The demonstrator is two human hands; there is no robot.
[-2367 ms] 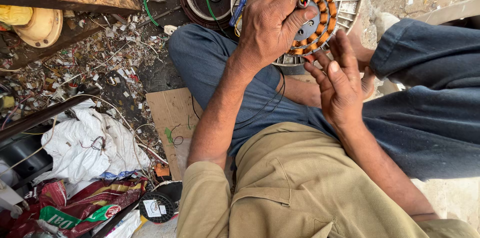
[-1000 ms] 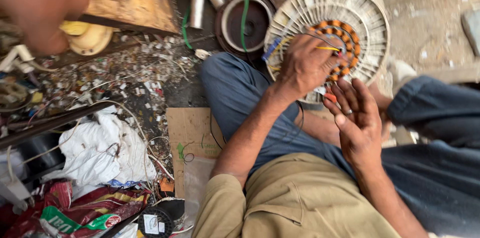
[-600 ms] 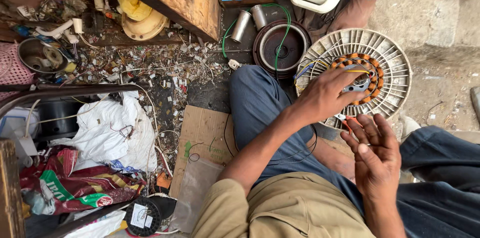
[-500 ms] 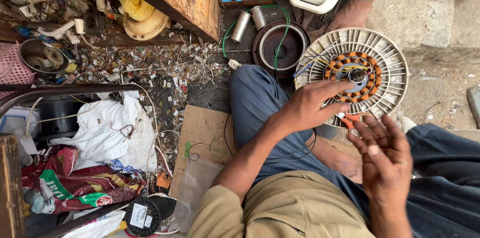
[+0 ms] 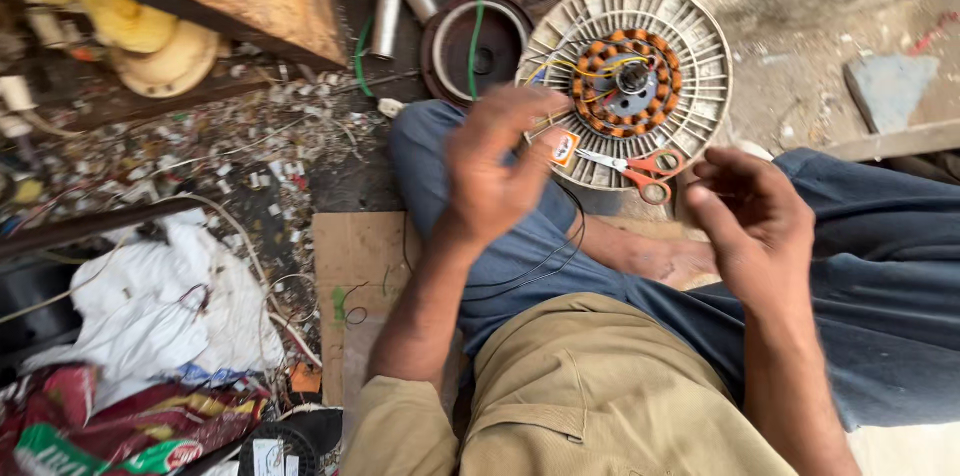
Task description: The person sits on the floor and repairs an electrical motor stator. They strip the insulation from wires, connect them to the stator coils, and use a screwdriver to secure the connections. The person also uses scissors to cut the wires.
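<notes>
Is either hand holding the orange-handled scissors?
No: the scissors lie on the round white fan motor disc, with both hands apart from them.

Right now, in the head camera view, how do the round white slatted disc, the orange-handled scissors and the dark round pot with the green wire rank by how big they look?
1. Round white slatted disc, clearly widest.
2. Dark round pot, about half the disc's width.
3. Orange-handled scissors, lying on the disc's lower edge, thinnest.
All three sit at a similar distance from the camera, so the order seems fair.
</notes>
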